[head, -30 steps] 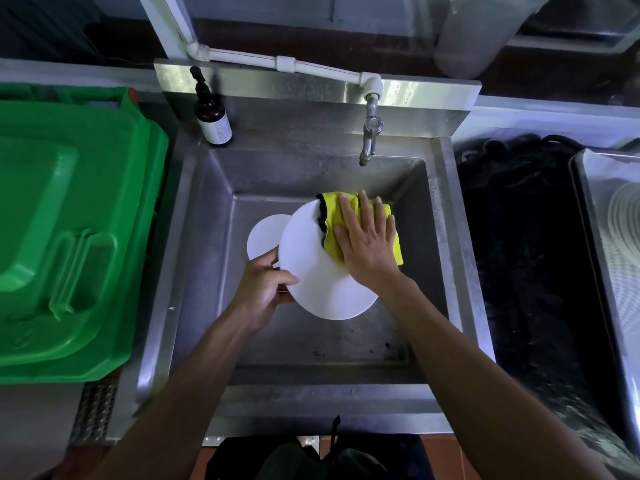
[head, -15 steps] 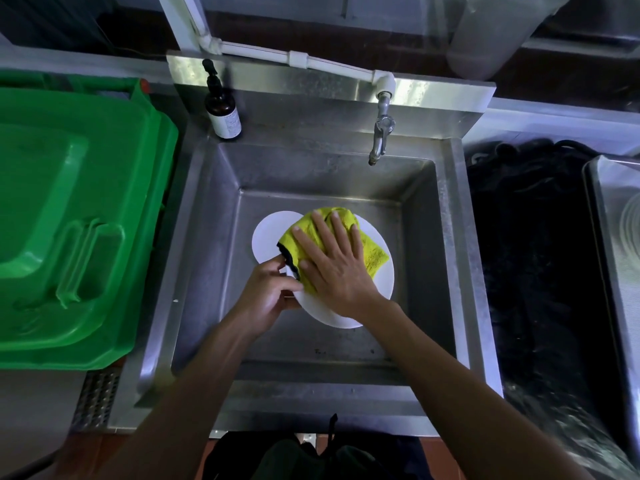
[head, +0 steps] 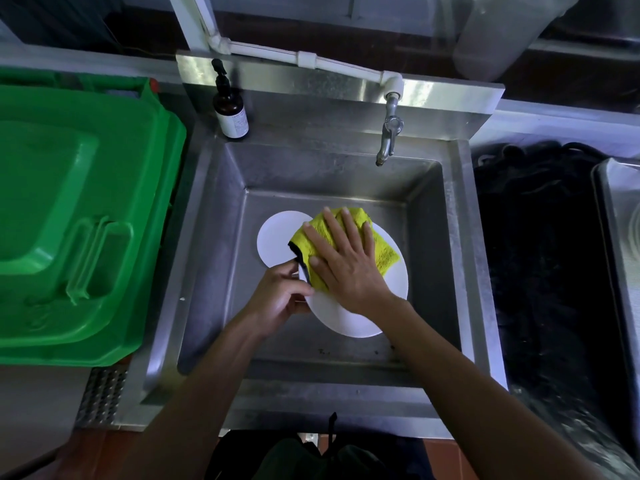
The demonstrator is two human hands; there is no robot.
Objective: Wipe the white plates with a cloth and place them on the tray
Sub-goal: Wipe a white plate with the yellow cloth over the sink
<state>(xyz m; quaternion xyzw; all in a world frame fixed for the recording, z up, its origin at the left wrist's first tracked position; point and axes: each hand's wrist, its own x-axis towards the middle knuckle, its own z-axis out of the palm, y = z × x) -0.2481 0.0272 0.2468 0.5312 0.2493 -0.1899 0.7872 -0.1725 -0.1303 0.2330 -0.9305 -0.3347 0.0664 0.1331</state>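
While the left hand (head: pixel 277 299) gripped 1 white plate (head: pixel 349 317) and the flat right hand (head: pixel 346 261) pressed the cloth (head: pixel 381 251) on it, another plate (head: pixel 277 237) waited unwiped in the sink (head: pixel 214 271).

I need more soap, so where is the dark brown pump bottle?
In the head view, the dark brown pump bottle stands on the steel sink's back-left ledge, beside the green plastic bin lid, left of the tap.

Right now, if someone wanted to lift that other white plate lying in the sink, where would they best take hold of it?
Probably at its far-left rim, coming from the left. The second plate lies flat on the sink floor, and its right side is hidden under the held plate and yellow cloth, which the right hand presses. The left hand crowds its near edge.
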